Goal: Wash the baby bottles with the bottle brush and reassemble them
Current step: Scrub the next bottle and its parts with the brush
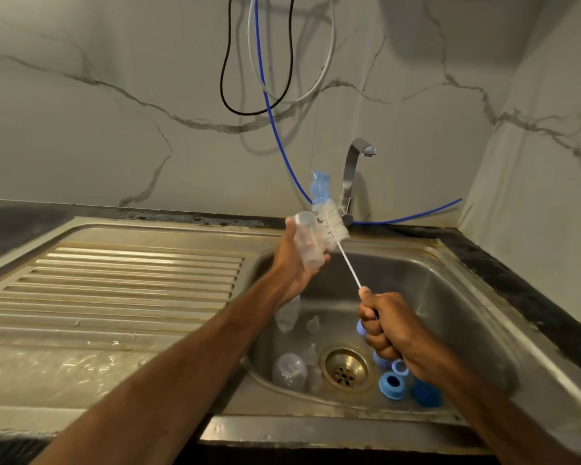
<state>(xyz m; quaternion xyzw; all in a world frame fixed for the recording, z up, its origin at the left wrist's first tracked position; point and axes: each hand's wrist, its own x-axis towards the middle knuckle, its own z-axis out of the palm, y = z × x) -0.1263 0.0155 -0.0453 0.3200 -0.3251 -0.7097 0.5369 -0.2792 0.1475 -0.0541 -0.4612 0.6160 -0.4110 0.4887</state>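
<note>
My left hand (291, 263) grips a clear baby bottle (308, 239) raised above the sink basin. My right hand (388, 325) holds the blue handle of the bottle brush (331, 224) in a fist. The brush's white bristles and blue sponge tip lie against the bottle's outside, next to its top end. Down in the basin lie another clear bottle (289, 370), a further bottle (287, 313) partly behind my left wrist, clear teats (312, 325) and several blue collars and caps (393, 384).
The steel sink (467, 307) has a brass drain (346, 367) at its floor and a ribbed wet drainboard (114, 290) to the left. A chrome tap (353, 176) stands behind, turned right, with no water running. Black, white and blue cables (272, 112) hang on the marble wall.
</note>
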